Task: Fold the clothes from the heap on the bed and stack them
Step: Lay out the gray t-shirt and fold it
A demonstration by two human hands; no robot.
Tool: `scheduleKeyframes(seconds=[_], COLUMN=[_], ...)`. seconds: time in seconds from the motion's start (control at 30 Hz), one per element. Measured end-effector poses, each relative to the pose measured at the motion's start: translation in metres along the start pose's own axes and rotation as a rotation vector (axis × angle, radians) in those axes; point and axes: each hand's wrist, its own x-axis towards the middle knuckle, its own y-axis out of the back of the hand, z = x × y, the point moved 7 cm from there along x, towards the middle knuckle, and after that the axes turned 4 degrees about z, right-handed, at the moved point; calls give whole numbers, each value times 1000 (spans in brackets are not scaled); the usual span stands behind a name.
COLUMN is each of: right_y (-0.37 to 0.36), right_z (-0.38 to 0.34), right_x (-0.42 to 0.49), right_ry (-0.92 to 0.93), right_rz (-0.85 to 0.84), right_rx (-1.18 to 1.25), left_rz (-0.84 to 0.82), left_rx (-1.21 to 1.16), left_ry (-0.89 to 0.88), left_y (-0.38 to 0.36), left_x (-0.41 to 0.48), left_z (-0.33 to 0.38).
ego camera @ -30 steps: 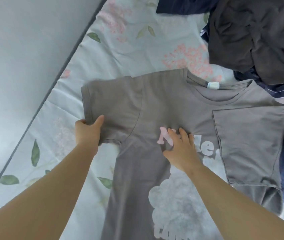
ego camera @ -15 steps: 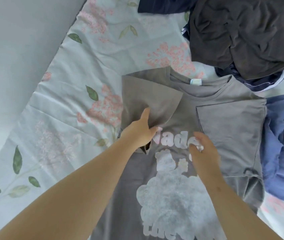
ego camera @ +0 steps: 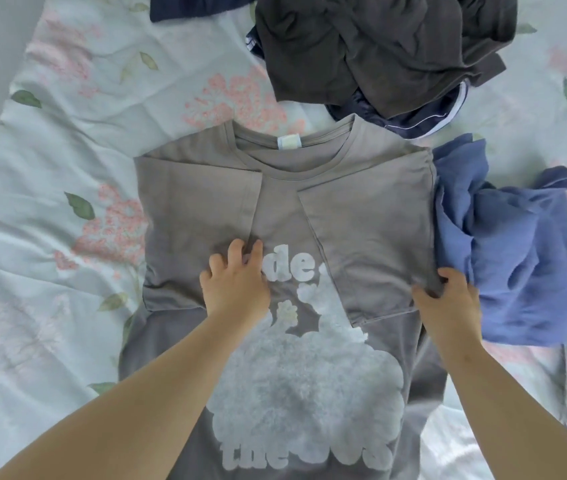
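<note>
The grey cotton T-shirt [ego camera: 285, 209] is lying flat mid-bed, the left hand [ego camera: 237, 282] pressing open-palmed on its folded sleeve while the right hand [ego camera: 448, 299] is pinching the right edge beside the crumpled blue garment [ego camera: 510, 244], risking snagging it.

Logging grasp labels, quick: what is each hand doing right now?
Left hand: open, fingers curled, pressing the grey T-shirt.
Right hand: closed, gripping the T-shirt's folded right edge.

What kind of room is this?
Most likely a bedroom: a floral bedsheet covers the surface, a grey T-shirt is spread on it, and a heap of dark clothes waits beside it.
</note>
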Motion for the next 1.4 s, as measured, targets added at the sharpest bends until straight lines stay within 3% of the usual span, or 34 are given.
scheduleKeyframes(seconds=[0.1, 0.2, 0.27, 0.37, 0.47, 0.63, 0.77, 0.9, 1.07, 1.17, 1.4], right_y=[0, 7, 7, 3, 1, 3, -4, -12, -16, -11, -41], right_z=[14, 24, 32, 41, 43, 50, 39, 17, 2, -17, -112], right_x=[11, 19, 21, 20, 18, 12, -8, -19, -34, -49, -128], right_ry=[52, 27, -21, -92, -89, -28, 11, 29, 209, 325, 493], right_rz=[8, 82, 62, -25, -124, -182, -280, -365, -473, -481, -805], right_rx=[58, 154, 240, 388, 462, 532, 722, 863, 572, 464, 546], left_rz=[102, 215, 113, -99, -213, -236, -190, -78, -185, -230, -7], left_rx=[-114, -401, -594, -735, -701, -545, -443, -521, -1143, -1320, -1524], left_ry=[45, -117, -224, -244, -233, -157, -121, -128, 152, 210, 208], left_y=[13, 29, 28, 16, 6, -6, -4, 3, 8, 17, 66], left_x=[2, 8, 16, 32, 45, 55, 51, 58, 62, 57, 55], left_z=[14, 56, 99, 154, 192, 221, 234, 228, 192, 165, 30])
